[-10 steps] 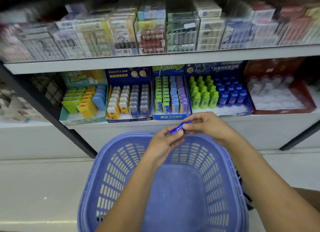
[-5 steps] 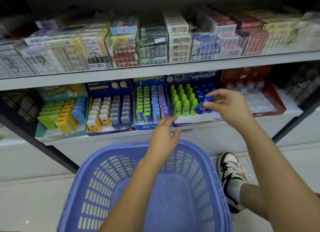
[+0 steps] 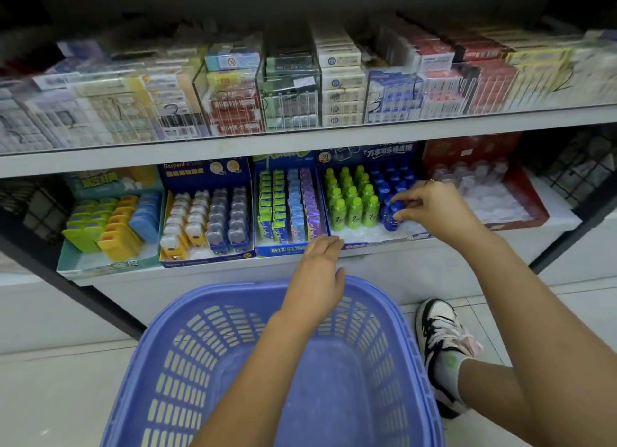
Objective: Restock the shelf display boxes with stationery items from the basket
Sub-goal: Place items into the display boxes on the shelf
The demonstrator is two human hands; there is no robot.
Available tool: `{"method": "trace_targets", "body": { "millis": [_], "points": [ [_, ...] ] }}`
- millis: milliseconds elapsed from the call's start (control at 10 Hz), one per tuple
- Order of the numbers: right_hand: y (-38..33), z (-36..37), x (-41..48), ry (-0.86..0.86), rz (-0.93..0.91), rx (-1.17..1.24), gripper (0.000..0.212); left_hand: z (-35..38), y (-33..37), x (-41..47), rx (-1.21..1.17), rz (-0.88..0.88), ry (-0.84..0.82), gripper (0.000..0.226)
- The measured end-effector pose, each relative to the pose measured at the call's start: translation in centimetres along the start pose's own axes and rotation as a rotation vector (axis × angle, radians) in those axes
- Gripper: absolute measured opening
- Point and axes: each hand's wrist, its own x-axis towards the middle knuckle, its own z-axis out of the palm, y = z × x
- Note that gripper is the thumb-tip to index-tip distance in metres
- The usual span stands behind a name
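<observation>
Head camera looks down past two bare arms to a low shelf. Start at the right hand (image 3: pixel 434 209): its fingers and thumb are bent and pinch the top of a small blue bottle (image 3: pixel 391 217). The bottle is at the fingertips, to the left of the palm and a bit lower. It stands up straight, cap up and bottom down, so its long way runs top to bottom. Its bottom looks to be on, or just above, the white floor of the box (image 3: pixel 367 245); I cannot tell which.

Just beside it on the left stand the green bottles (image 3: pixel 350 206). Right behind it stand the other blue bottles (image 3: pixel 389 179), so it is at the front of the blue side. That is what the next bit turns on, I think. The bottle has to go straight down into its spot, close to its neighbours but not knocking them, and then the fingers can let go. The right hand is the one for this, because it is right there.

The left hand (image 3: pixel 317 269) is well apart from the bottle, lower and to the left. It holds nothing. Its fingers are loose and their tips are at the front edge of the shelf (image 3: pixel 200 273). Below that arm is the purple-blue basket (image 3: pixel 173 330), and a shoe (image 3: pixel 440 340) shows near its right side.
</observation>
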Motion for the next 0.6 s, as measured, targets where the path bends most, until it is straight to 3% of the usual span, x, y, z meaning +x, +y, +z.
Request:
{"method": "trace_targets", "body": {
  "millis": [200, 400, 600],
  "points": [
    [-0.6, 0.0, 0.7, -0.158, -0.046, -0.203, 0.037, -0.1, -0.4, 0.0, -0.04, 0.004, -0.004, 0.051],
    [-0.7, 0.2, 1.0, -0.14, 0.007, -0.181, 0.036, -0.6, -0.5, -0.1, -0.109, -0.043, -0.048, 0.052],
    [-1.8, -0.7, 1.8, -0.253, 0.004, -0.278, 0.035, -2.8, -0.1, -0.3, -0.252, -0.138, -0.074, 0.037]
  ]
}}
